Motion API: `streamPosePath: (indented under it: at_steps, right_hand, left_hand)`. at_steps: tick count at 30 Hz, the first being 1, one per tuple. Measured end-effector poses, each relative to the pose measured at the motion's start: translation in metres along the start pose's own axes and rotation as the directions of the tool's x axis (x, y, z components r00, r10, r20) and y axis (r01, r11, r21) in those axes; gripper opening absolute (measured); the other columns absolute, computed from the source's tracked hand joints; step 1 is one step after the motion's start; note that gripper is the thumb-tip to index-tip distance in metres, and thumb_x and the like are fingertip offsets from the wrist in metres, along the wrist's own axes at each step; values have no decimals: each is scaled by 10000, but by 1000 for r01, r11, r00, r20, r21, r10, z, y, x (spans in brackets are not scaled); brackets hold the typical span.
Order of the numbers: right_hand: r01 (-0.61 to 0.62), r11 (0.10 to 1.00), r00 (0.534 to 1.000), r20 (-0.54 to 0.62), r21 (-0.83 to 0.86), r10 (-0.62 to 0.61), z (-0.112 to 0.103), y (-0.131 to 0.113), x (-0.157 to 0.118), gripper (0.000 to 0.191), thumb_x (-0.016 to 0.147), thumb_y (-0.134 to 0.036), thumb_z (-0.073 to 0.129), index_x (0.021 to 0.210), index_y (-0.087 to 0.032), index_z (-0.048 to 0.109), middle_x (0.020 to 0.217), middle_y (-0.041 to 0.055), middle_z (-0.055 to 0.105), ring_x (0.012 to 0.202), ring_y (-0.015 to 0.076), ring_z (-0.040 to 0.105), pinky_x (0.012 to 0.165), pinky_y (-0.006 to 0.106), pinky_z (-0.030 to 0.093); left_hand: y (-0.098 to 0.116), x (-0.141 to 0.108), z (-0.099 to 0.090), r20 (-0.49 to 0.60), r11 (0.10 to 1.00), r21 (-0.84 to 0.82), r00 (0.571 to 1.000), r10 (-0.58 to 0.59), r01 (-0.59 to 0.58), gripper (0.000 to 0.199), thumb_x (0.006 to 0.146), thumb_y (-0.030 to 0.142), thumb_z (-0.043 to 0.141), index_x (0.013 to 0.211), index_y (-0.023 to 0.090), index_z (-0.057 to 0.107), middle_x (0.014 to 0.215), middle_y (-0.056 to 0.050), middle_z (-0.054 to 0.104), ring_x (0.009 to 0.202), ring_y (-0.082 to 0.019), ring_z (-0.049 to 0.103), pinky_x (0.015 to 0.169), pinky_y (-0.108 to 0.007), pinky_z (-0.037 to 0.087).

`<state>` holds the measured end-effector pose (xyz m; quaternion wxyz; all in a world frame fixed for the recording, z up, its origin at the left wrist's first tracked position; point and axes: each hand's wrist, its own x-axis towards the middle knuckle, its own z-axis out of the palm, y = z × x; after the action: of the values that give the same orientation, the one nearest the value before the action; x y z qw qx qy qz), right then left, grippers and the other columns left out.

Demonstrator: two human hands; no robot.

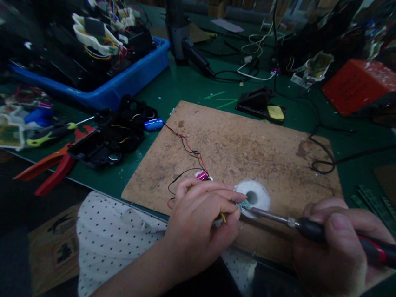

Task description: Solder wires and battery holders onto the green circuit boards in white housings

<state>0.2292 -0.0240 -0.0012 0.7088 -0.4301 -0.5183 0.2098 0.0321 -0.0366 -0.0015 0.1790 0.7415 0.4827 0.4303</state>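
My left hand (pixel 205 219) is closed round a small green circuit board (pixel 245 203), whose edge shows at the fingertips. A yellow wire (pixel 224 218) sticks out under the fingers. In my right hand (pixel 338 251) is a soldering iron (pixel 311 228), held like a pen, its tip at the board. A white spool (pixel 256 196) lies flat behind the board on the brown wooden board (pixel 220 136). Beyond my left knuckles sits a purple-wrapped part (pixel 202 176); red and black wires (pixel 194 153) run from near it to a blue cylinder (pixel 154 124).
Left: blue bin (pixel 120 82), black housings (pixel 115 136), red-handled pliers (pixel 60 158) and screwdriver (pixel 50 135). Behind: iron stand with yellow sponge (pixel 275 112) and hot-air tool (pixel 193 54). Right: red box (pixel 368 88), black cable (pixel 322 165) and green circuit strips (pixel 384 213).
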Motion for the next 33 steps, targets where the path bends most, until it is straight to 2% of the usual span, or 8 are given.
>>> streamPosePath:
  at_steps: [14, 19, 33]
  right_hand:
    - [20, 1000, 1000, 10, -8, -20, -1, 1, -1, 140, 746, -162, 665, 627, -202, 603, 531, -36, 523, 470, 129, 482, 409, 288, 352]
    - [53, 998, 999, -11, -18, -53, -1, 3, -1, 158, 751, -179, 675, 615, -199, 596, 523, -33, 520, 463, 133, 482, 406, 294, 345]
    - [118, 992, 993, 22, -34, -118, -5, 6, -2, 139, 762, -150, 622, 640, -197, 574, 539, -53, 515, 473, 122, 476, 408, 296, 336]
  left_hand:
    - [1, -2, -1, -2, 1000, 11, 1000, 12, -12, 153, 852, 115, 709, 848, 251, 639, 1024, 99, 815, 1035, -174, 734, 1006, -435, 368]
    - [0, 1, 1, 1, 1000, 14, 1000, 11, -11, 149, 853, 123, 708, 849, 258, 644, 1021, 100, 816, 1030, -181, 738, 1005, -441, 367]
    - [0, 0, 1, -23, 1000, 12, 1000, 18, -18, 141, 865, 122, 703, 838, 245, 640, 1004, 78, 820, 1019, -181, 739, 1012, -427, 363]
